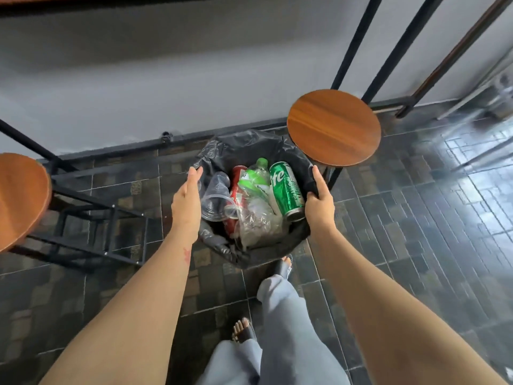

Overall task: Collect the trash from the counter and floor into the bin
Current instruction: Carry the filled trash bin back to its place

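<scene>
Both arms (133, 315) down, my right hand (319, 202) grips the bin (249, 143) by its right rim, left hand (186, 202) straight-fingered beside the other rim.

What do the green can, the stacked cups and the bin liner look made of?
Green can: likely aluminium, glossy print, bare metal rim. Stacked cups: clear thin plastic, see-through, ribbed. Bin liner: thin black plastic film, crinkled, slightly shiny.
</scene>
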Demonstrator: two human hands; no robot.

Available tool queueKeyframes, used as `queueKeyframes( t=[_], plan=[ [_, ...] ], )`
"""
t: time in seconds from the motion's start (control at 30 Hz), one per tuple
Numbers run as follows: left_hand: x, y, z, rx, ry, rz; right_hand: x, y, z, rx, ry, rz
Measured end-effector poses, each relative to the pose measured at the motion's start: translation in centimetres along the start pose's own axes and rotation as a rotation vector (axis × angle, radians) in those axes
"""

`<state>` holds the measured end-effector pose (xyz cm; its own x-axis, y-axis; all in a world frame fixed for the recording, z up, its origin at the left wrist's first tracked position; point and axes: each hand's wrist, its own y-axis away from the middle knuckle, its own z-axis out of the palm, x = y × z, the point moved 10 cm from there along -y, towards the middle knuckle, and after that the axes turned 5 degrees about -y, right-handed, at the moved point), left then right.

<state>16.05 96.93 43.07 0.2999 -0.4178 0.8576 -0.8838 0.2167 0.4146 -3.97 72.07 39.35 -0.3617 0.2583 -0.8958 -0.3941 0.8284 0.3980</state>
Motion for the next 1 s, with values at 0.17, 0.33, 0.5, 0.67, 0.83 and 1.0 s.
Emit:
queueKeyframes(
  t=[0.17,0.33,0.5,0.67,0.83,1.0],
  plan=[
    [0.6,5.9,6.1,-0.168,-0.084,0.047,2.9,4.2,-9.8,0.143,-0.03,0.06],
    [1.2,11.1,15.4,-0.372,-0.168,0.069,5.7,5.9,-20.7,0.297,-0.085,0.124],
    [2.9,15.4,26.2,-0.519,-0.168,0.082,6.6,5.2,-31.4,0.436,-0.138,0.126],
    [5.2,17.8,37.5,-0.592,-0.193,0.095,6.2,1.0,-41.1,0.49,-0.159,0.163],
    [8.3,18.0,48.3,-0.608,-0.171,0.085,3.9,-6.0,-49.0,0.489,-0.139,0.166],
    [12.2,15.4,57.0,-0.585,-0.13,0.077,1.3,-15.3,-54.3,0.489,-0.127,0.16]
  ],
)
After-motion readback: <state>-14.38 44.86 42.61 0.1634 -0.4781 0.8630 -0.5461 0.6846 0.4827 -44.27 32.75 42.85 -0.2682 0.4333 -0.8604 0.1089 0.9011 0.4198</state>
